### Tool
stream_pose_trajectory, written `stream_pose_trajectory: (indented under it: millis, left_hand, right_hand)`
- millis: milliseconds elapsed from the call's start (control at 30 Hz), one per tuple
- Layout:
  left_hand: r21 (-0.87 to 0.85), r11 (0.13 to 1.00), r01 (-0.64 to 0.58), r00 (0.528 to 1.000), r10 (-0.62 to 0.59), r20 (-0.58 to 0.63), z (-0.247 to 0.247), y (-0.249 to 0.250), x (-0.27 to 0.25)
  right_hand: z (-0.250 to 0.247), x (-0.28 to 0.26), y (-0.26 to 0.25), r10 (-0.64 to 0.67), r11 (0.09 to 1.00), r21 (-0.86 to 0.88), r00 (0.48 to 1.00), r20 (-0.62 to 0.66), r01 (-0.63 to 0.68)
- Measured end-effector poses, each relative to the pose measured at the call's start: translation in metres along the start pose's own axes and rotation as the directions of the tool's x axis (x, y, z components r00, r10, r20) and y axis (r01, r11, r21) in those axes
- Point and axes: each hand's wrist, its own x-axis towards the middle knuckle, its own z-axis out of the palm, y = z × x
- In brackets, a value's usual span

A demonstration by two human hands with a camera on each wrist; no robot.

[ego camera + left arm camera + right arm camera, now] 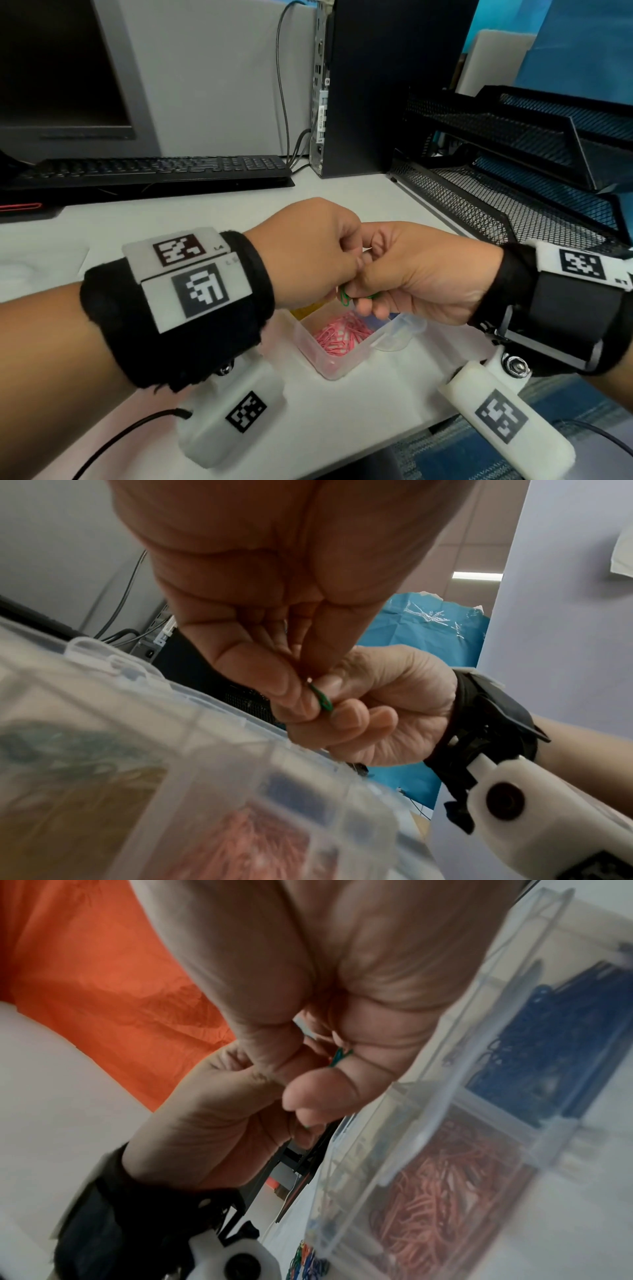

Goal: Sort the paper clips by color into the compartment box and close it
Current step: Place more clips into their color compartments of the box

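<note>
Both hands meet just above the clear compartment box (329, 368). My left hand (344, 274) and right hand (368, 294) each pinch the same small bunch of green paper clips (345, 297) between them. In the left wrist view, a green clip (323, 702) sticks out where the left fingertips (274, 680) touch the curled right hand (377, 718). From the right wrist, green wire (339, 1057) shows against the curled right fingers. The open box holds pink clips (342, 337) in the near compartment and blue clips (548, 1042) in another. Its other compartments are hidden under my hands.
A keyboard (154, 169) and monitor stand at the back left, a black computer tower (376, 85) behind the box. Black mesh trays (513, 192) fill the right side. A few loose mixed clips (308, 1264) lie on the white desk beside the box.
</note>
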Motion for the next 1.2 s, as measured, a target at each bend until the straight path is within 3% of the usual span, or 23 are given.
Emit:
stream_pose_trajectory:
  millis: [233,600,900,1200]
  left_hand:
    - [-0.027,0.998,0.06,0.994,-0.057,0.089,-0.001,-0.002,0.001]
    - [-0.055,0.995,0.078,0.997,-0.076,0.028,0.006,-0.007,-0.002]
    - [-0.243,0.962,0.124,0.992,-0.115,0.049,0.0,-0.013,-0.005]
    - [-0.104,0.993,0.062,0.992,-0.073,-0.105,-0.01,-0.006,0.02]
  right_hand:
    - [0.0,-0.002,0.004,0.005,1.0,0.002,0.999,-0.033,-0.005]
    - [0.0,-0.005,0.007,0.032,0.997,0.08,0.983,-0.182,-0.018]
    - [-0.014,-0.011,0.002,0.0,0.998,0.064,0.978,-0.207,0.014]
    - [-0.046,-0.016,-0.011,-0.028,0.997,-0.079,0.93,-0.365,-0.001]
